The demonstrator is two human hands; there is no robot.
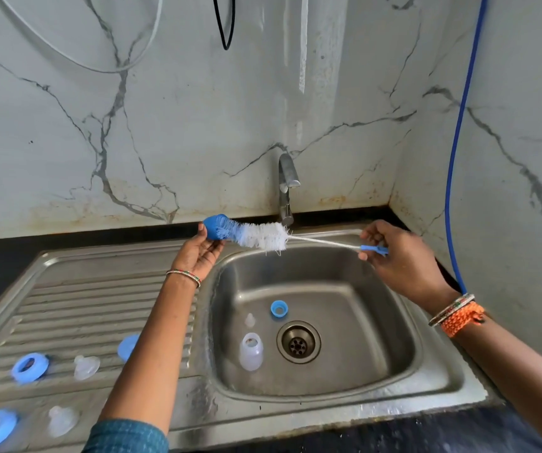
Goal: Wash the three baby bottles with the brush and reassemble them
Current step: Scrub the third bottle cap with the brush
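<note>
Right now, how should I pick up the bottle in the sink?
Grip the bottle around its wide body, coming from above. It seems to lie on the sink floor left of the drain, neck pointing away, sides clear.

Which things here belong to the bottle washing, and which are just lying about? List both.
Job:
brush, held by left hand and right hand
bottle, teat and blue ring in the sink
rings and teats on the drainboard
tap

Lying about:
blue hose
black cable
</note>
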